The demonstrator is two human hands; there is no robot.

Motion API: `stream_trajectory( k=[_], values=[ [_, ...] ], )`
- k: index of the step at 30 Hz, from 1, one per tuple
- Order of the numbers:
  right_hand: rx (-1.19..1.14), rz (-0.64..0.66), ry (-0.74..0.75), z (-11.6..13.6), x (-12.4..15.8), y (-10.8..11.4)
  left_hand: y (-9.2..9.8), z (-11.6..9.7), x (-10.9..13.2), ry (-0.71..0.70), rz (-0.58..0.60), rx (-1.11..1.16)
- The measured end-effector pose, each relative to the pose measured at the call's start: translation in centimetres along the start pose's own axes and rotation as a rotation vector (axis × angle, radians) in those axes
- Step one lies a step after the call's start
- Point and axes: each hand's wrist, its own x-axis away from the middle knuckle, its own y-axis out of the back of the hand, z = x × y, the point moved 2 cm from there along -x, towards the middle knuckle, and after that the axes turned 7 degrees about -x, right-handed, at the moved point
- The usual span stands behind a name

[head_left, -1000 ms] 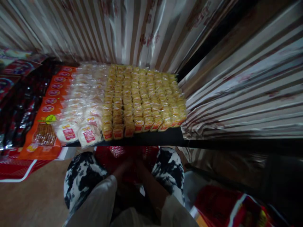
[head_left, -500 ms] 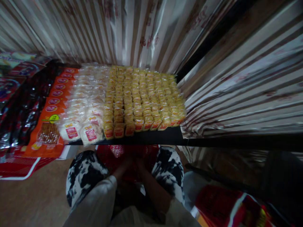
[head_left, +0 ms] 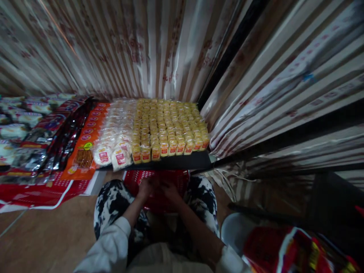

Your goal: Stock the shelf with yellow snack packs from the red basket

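Between my knees, below the shelf edge, stands a red plastic basket (head_left: 182,182). My left hand (head_left: 147,186) and my right hand (head_left: 170,189) are over it, close to each other. Both are dark and blurred, so their fingers and anything in them cannot be made out. Above them, the black shelf (head_left: 182,161) bears rows of small yellow wrapped packs (head_left: 170,129). To their left lie white round wrapped packs (head_left: 121,155) and an orange packet (head_left: 85,151).
Dark shiny packets (head_left: 64,146) and white packs (head_left: 14,131) fill the left. Red mesh baskets (head_left: 34,195) stand below them. A red bag (head_left: 267,246) and a pale round object (head_left: 236,229) are at lower right. Striped sheeting (head_left: 159,45) hangs behind.
The view has shifted, showing more of the packets at the left. My hands have come up a little and show more clearly over the red basket.
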Motion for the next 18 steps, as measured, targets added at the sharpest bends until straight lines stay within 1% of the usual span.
stream_trajectory(
  k=[2, 5, 9, 13, 16, 18],
  values=[
    [-0.007, 0.023, 0.053, 1.3, 1.0, -0.1, 1.1, -0.3, 0.7, 0.003, -0.026, 0.07],
    [0.01, 0.049, 0.134, 2.9, 2.4, -0.4, 2.4, -1.2, 2.1, 0.005, -0.033, 0.175],
    [0.021, 0.117, 0.206, 4.0, 3.7, -0.7, 3.7, -2.7, 4.0, -0.033, -0.019, 0.279],
    [-0.014, 0.13, 0.238, 4.8, 4.3, -0.5, 4.5, -3.9, 5.3, -0.106, -0.036, 0.367],
    [-0.077, 0.147, 0.289, 5.5, 4.7, -0.5, 4.8, -4.2, 5.9, -0.167, -0.057, 0.425],
    [-0.129, 0.145, 0.301, 5.8, 4.8, -0.8, 4.7, -4.3, 6.2, -0.194, -0.037, 0.413]
  ],
)
